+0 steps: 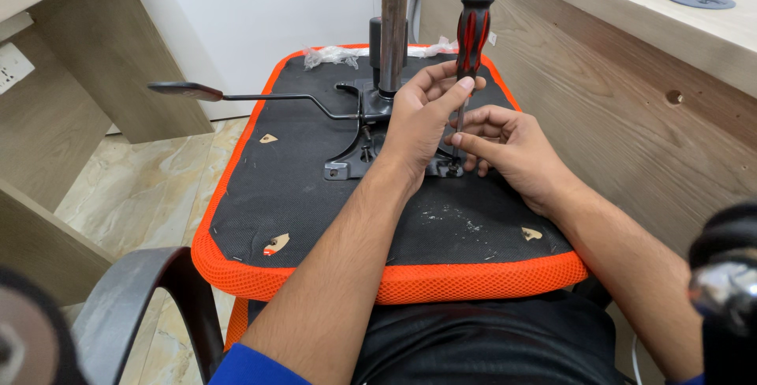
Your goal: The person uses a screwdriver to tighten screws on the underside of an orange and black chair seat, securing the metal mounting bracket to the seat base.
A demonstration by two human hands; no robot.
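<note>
Gripping the red-and-black screwdriver [471,34] upright, the left hand [422,113] works the mechanism plate [355,152] at the upturned seat's [315,203] centre; right hand [505,148] fingers pinch its shaft. Fastening appears unfinished.

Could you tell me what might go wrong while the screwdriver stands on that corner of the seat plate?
The left hand holds the red-and-black screwdriver only at its shaft, so the tip could slip off the screw. The right hand has its fingertips beside the tip, so a slip might jab them. The upturned orange-edged seat rests on the lap and may rock.
</note>
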